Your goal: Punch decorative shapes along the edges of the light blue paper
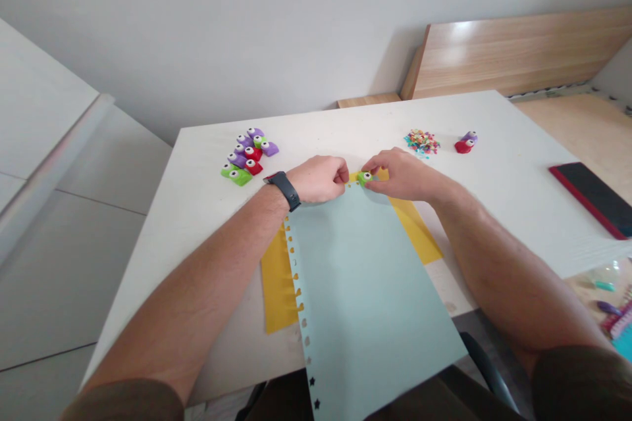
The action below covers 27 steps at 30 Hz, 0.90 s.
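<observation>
A light blue sheet (365,289) with a row of punched shapes along its left edge lies over a yellow sheet (279,283) and overhangs the table's front edge. My right hand (405,174) grips a small green punch (365,177) at the top edge of the blue sheet. To its left, my left hand (320,179) is at the sheet's top left corner with its fingers curled together; whether anything is between them is hidden. A dark watch (285,191) is on my left wrist.
Purple, green and red punches (240,176) stand grouped at the back left of the white table (197,151). Colourful paper bits (422,142) are piled at the back right, near a red punch (463,146) and a purple one. A dark, red-edged object (595,196) lies far right.
</observation>
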Motion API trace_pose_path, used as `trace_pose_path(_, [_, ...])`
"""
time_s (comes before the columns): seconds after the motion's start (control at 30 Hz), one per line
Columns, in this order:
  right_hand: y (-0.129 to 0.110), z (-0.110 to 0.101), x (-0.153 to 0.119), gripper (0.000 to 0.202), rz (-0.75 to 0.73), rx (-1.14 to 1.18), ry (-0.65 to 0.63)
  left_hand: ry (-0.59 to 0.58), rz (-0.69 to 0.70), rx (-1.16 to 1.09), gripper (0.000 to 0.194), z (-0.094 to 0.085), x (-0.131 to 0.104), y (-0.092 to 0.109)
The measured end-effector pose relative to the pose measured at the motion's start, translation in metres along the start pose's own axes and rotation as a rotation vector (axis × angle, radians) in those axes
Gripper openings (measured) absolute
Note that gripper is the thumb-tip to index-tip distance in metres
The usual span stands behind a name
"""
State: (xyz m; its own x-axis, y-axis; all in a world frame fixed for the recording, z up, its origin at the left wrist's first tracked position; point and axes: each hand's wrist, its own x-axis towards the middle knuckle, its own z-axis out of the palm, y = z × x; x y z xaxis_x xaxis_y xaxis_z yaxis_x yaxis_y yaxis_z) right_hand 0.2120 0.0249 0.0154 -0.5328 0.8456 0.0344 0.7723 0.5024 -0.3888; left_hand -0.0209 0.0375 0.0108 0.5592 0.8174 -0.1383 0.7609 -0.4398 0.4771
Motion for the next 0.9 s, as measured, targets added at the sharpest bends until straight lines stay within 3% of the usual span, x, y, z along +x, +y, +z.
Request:
trace_pose_path(0.47, [0.000,-0.001,-0.001,0.031,0.004,0.002,-0.010,-0.005,0.003,0.023,0.026,-0.002,-0.001,0.002])
trace_pose_path(0.73, [-0.004,-0.005,-0.002,0.033,0.027,0.084,0.019,0.197,-0.030,-0.067,0.018,0.002,0.003,0.008])
trace_pose_path(0.9, [-0.007,-0.005,0.001,0.034,0.058,0.033,0.030,0.226,-0.003,-0.118,0.025,0.004,0.007,0.020])
